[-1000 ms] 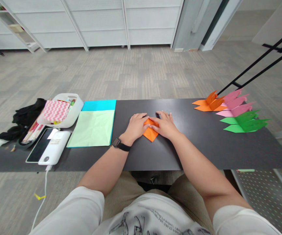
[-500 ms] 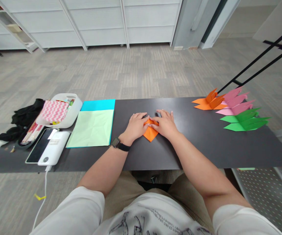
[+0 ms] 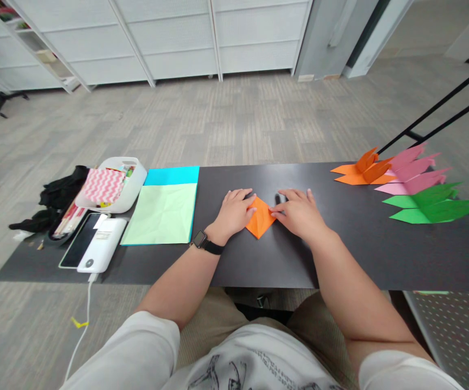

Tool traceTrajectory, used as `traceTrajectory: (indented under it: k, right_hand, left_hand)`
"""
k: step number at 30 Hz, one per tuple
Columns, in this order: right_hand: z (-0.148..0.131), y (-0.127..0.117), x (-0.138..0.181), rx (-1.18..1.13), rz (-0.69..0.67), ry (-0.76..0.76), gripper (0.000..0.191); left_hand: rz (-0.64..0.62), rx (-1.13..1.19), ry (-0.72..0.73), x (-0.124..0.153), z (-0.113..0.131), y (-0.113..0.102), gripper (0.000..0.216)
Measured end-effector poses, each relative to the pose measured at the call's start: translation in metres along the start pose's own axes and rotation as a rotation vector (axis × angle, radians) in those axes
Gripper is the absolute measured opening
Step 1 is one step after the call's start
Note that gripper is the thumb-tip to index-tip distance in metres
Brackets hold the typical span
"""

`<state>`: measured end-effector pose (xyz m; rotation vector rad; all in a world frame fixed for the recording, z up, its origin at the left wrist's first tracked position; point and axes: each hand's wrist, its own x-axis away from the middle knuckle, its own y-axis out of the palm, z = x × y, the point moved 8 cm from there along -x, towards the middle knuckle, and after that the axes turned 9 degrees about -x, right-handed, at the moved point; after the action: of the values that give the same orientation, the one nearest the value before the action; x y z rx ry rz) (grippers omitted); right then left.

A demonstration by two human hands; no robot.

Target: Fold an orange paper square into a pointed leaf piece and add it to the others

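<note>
A small folded orange paper (image 3: pixel 261 217), diamond-shaped, lies flat on the dark table (image 3: pixel 340 254). My left hand (image 3: pixel 236 210), a black watch on its wrist, rests palm down with its fingers flat on the paper's left edge. My right hand (image 3: pixel 298 210) lies palm down just right of the paper, fingers spread, with a fingertip at the paper's right corner. Neither hand grips the paper.
A light green sheet (image 3: pixel 162 214) over a cyan sheet (image 3: pixel 171 175) lies to the left. Farther left are a white basket (image 3: pixel 117 184) with zigzag paper, a phone (image 3: pixel 78 247), a white power bank (image 3: pixel 101 252) and black cloth (image 3: pixel 60 189). Folded orange (image 3: pixel 362 170), pink (image 3: pixel 411 174) and green (image 3: pixel 431 204) paper shapes sit far right.
My right hand has slid off the orange paper to its right, uncovering most of it. My left hand stays on the left edge. The view has shifted slightly.
</note>
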<state>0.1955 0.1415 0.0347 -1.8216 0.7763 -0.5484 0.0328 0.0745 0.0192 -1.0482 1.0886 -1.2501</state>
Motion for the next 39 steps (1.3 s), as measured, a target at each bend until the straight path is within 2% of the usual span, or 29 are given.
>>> traceTrajectory:
  k: [9,11,15,21,26,34,39]
  right_hand:
    - [0.025,-0.005,0.008,0.002,-0.055,-0.014,0.018]
    - [0.029,-0.009,0.006,-0.021,-0.016,-0.019,0.025]
    - [0.022,-0.018,0.000,-0.170,0.165,-0.045,0.034]
    - [-0.005,0.011,-0.011,-0.150,0.139,-0.053,0.044]
    - [-0.010,0.030,-0.019,-0.137,0.078,-0.011,0.046]
    - [-0.009,0.037,-0.028,-0.074,0.030,0.039,0.055]
    - [-0.004,0.033,-0.031,-0.100,0.060,0.078,0.050]
  left_hand:
    - [0.044,-0.011,-0.007,0.001,0.001,0.000,0.046]
    - [0.049,-0.009,-0.010,0.001,0.001,-0.001,0.045]
    - [0.071,0.001,-0.001,0.001,0.005,-0.002,0.045]
    - [0.114,0.028,-0.013,-0.001,0.005,-0.003,0.041]
    - [0.148,0.019,-0.026,-0.003,0.001,-0.004,0.037]
    - [0.156,0.024,-0.075,-0.008,-0.004,-0.002,0.042]
    - [0.136,-0.015,-0.094,-0.003,-0.006,-0.008,0.041]
